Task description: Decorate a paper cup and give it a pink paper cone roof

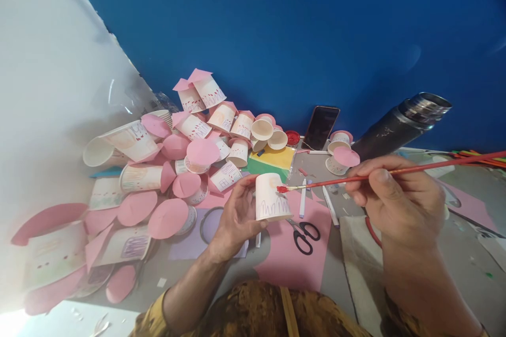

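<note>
My left hand (237, 216) is closed around the side of a white paper cup (266, 205), held upside down above the table. Purple zigzag strokes run near the cup's rim, with a faint orange patch higher up. In my right hand (399, 200) is a long red paintbrush (356, 179), pinched between thumb and fingers. Its red-loaded tip is at the cup's side, over or beside the orange patch; whether it touches I cannot tell. Below the cup, black-handled scissors (304, 237) lie on a pink paper sheet (292, 268).
Decorated paper cups with pink paper tops (168, 218) are heaped on the left. A phone (321, 127) leans on the blue wall beside a red paint lid (292, 138). A dark flask (395, 126) stands at the back right. Markers (330, 206) and a cloth (363, 268) lie nearer.
</note>
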Motion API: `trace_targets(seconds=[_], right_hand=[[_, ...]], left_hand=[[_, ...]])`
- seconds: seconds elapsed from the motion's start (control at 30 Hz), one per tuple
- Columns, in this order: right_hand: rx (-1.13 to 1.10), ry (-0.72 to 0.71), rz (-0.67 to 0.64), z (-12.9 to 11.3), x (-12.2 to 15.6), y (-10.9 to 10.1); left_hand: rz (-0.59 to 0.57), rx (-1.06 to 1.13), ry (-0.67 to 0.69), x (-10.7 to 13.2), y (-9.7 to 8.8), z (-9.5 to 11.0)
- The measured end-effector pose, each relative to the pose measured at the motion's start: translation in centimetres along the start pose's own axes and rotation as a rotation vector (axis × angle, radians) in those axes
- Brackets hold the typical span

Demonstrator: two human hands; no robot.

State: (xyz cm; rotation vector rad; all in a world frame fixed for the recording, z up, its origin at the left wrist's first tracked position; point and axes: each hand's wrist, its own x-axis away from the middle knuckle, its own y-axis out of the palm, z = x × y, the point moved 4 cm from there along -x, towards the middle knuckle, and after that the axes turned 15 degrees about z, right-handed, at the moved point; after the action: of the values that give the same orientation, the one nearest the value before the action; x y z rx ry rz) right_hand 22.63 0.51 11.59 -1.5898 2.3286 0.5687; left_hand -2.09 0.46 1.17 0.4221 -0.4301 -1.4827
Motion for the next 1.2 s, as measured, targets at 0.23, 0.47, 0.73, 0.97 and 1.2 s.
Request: trace_targets(seconds=[0.23, 0.47, 0.73, 0.97, 1.2], right_hand=[[0.029, 0.005, -0.021, 0.05, 0.04, 0.03], [0.012, 0.015, -0.030, 0.13, 0.10, 0.28], [0.000, 0.007, -0.011, -0.10, 0.09, 0.13], [0.009, 0.008, -0.014, 0.10, 0.09, 0.13], [-0.009, -0.004, -0.015, -0.04, -0.08, -0.02]], left_hand=[[0.000, 0.002, -0.007, 0.05, 0.11, 0.21], [-0.012, 0.010, -0.005, 0.05, 0.18, 0.20], [-0.008, 0.003, -0.014, 0.10, 0.31, 0.32], [-0.001, 0.021, 0.003, 0.12, 0.34, 0.32], [-0.003, 0.027, -0.018, 0.13, 0.45, 0.40]])
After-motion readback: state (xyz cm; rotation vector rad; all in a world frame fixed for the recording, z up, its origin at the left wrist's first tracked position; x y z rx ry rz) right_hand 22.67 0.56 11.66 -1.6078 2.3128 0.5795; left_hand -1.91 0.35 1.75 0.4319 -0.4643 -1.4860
